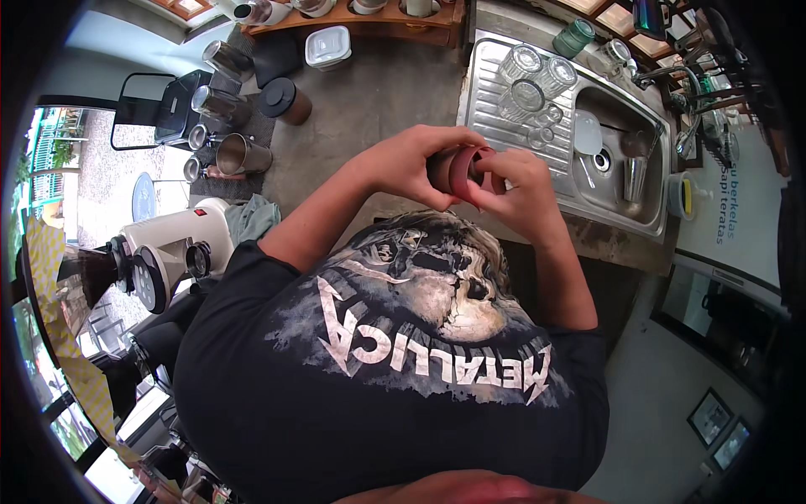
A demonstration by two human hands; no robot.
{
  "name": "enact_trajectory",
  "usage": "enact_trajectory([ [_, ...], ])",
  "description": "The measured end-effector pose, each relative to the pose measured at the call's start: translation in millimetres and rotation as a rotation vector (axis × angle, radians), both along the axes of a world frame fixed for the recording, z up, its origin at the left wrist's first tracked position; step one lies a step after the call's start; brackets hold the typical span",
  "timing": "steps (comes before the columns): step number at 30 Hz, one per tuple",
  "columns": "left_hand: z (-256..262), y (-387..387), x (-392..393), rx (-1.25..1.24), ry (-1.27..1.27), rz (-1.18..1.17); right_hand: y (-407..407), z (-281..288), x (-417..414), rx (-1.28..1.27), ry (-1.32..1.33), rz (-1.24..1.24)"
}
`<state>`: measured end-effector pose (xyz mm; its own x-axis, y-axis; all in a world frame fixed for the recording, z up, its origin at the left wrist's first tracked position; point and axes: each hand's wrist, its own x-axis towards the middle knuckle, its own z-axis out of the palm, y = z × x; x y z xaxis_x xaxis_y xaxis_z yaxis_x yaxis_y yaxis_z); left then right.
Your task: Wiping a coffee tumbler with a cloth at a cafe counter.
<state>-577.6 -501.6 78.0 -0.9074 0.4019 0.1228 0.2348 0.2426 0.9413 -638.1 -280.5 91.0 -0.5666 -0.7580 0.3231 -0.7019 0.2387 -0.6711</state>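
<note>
My left hand is wrapped around a small brown cup, which is tilted with its mouth towards the right. A dark red band circles the cup's mouth. My right hand pinches this band, thumb on the near side and fingers at the inner edge. What lies inside the cup is mostly hidden by these fingers. Both hands are in front of my chest, above the counter edge just left of the steel sink.
Upturned glasses stand on the drainboard. Left are a brown lidded jar, steel cups and a coffee grinder near my left elbow. A plastic box sits at the back, below a wooden rack.
</note>
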Motion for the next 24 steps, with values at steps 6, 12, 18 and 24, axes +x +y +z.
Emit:
enact_trajectory([
  [6, -14, -3, -2, 0.049, 0.26, 0.203, 22, -1, -12, -0.402, -0.457, -0.11],
  [12, -23, -9, -7, 0.101, 0.218, 0.232, 35, -4, -22, -0.829, -0.711, -0.061],
  [18, -17, -6, -8, 0.063, 0.209, 0.198, 25, -16, 0, -0.728, -0.654, -0.09],
  [24, -17, 0, -13, 0.036, 0.198, 0.186, 21, -5, -2, -0.89, -0.847, -0.151],
])
